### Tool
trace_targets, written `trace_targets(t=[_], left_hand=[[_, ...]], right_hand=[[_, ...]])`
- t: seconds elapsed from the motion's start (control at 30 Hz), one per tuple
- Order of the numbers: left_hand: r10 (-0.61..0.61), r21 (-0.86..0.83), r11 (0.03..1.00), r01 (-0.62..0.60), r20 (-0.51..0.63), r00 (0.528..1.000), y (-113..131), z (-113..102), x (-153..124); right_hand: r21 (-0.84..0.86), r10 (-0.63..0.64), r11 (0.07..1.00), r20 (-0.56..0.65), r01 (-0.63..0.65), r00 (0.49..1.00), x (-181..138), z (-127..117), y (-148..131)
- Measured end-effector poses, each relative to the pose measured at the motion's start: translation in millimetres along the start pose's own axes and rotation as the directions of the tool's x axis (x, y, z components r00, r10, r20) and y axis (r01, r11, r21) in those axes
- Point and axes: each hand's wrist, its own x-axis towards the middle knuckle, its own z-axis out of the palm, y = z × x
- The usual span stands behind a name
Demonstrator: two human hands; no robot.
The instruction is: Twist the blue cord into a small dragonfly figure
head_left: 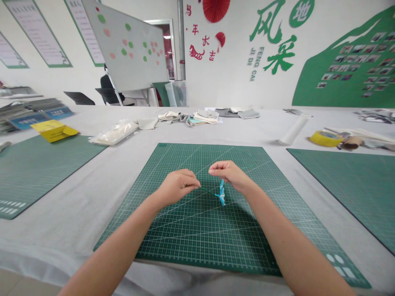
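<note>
Both my hands hover over the middle of a green cutting mat [197, 238]. My left hand [177, 187] is closed in a pinch on a thin teal thread [207, 190] that runs to the right. My right hand [230, 172] is closed too, pinching the top of a small light-blue folded ornament [221, 193] that hangs below its fingers, just above the mat. The thread joins the ornament between the two hands.
Two more green mats lie at the left [37, 172] and right [354, 189]. A yellow box [54, 130], a plastic bag [114, 133], fabric pieces [197, 117], a white roll [293, 131] and yellow tape [325, 138] sit further back. A whiteboard [129, 49] stands behind.
</note>
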Motion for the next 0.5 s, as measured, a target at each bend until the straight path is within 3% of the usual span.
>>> trace_targets(t=[0.13, 0.27, 0.5], left_hand=[[-0.041, -0.139, 0.99, 0.037, -0.026, 0.999, 3, -1, 1], [-0.12, -0.258, 0.963, 0.08, -0.142, 0.983, 0, -1, 1], [-0.33, -0.258, 0.934, 0.245, -0.368, 0.869, -13, 1, 3]], right_hand=[[0.01, 0.011, 1.0, -0.031, -0.011, 0.999, -1, 4, -2], [0.062, -0.01, 0.998, -0.039, 0.012, 0.999, 2, 14, 3], [-0.142, -0.093, 0.986, -0.022, 0.089, 0.995, 5, 37, 15]])
